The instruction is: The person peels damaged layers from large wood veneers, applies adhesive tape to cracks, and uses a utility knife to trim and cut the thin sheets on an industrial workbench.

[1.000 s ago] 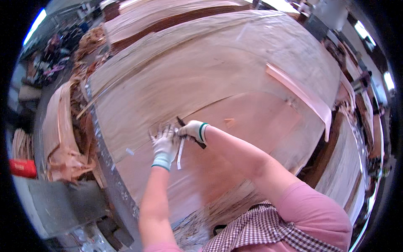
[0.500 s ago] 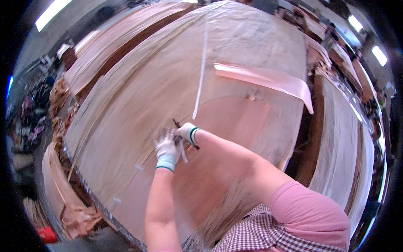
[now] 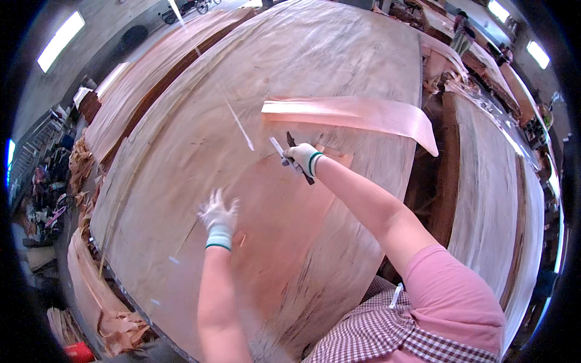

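Note:
A large pale wood veneer sheet (image 3: 181, 151) lies flat on a big stack before me, with a reddish veneer patch (image 3: 272, 212) on top of it. My right hand (image 3: 301, 158), in a white glove, is closed on a dark-handled knife (image 3: 298, 156) whose blade points up and away. My left hand (image 3: 218, 219), also gloved, rests with fingers spread flat on the sheet, near the reddish patch's left edge. A long pinkish veneer strip (image 3: 351, 115) lies across the sheet just beyond the knife, its right end hanging off the edge.
More veneer stacks (image 3: 484, 181) run along the right and another (image 3: 145, 78) at far left. Torn veneer scraps (image 3: 91, 290) pile up at the lower left beside the stack's edge. A person (image 3: 463, 30) stands far off at top right.
My hands have come apart: the right hand with the knife moved up and away, the left hand slid down and left onto the sheet. The view also swung, showing more of the pinkish strip.

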Demonstrator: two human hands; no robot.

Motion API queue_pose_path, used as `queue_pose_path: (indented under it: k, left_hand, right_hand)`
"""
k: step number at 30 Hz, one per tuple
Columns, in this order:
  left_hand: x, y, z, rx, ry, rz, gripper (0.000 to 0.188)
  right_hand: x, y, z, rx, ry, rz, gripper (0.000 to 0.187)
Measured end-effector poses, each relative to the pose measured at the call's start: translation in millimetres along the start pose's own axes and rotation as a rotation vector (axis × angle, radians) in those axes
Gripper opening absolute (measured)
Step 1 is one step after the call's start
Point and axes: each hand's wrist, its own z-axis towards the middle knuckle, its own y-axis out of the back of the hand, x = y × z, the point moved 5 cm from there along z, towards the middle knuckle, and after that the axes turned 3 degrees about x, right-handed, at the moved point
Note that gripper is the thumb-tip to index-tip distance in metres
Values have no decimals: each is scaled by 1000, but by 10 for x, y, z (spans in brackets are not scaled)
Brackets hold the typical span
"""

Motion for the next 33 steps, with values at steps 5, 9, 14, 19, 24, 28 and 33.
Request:
queue_pose_path:
  k: [5,9,14,19,24,28,33]
  left_hand:
    - [-1375,-208,257,-223,-357,99,69]
    - [-1520,-653,523,-76,-317,198,58]
    - [-1789,-593,464,-115,-286,200,53]
    - [-1607,-571,497,23,-130,-51,56]
    - [-918,-492,125,-527,259,-166,72]
    - [-1194,-500,477,-462,-38,227,80]
    - [-896,-670,485,-207,159,-422,67]
  right_hand:
    - [40,64,408,-25,143,-489,24]
    - [71,34,346,255,1,-682,38]
    - [378,598,245,90,274,-1256,54]
    - [520,426,241,421,309,-774,19]
    - [467,-492,381,506,316,-479,18]
    - [434,-869,843,118,360,-856,39]
    - [724,-658,270,400,411,-1460,27]
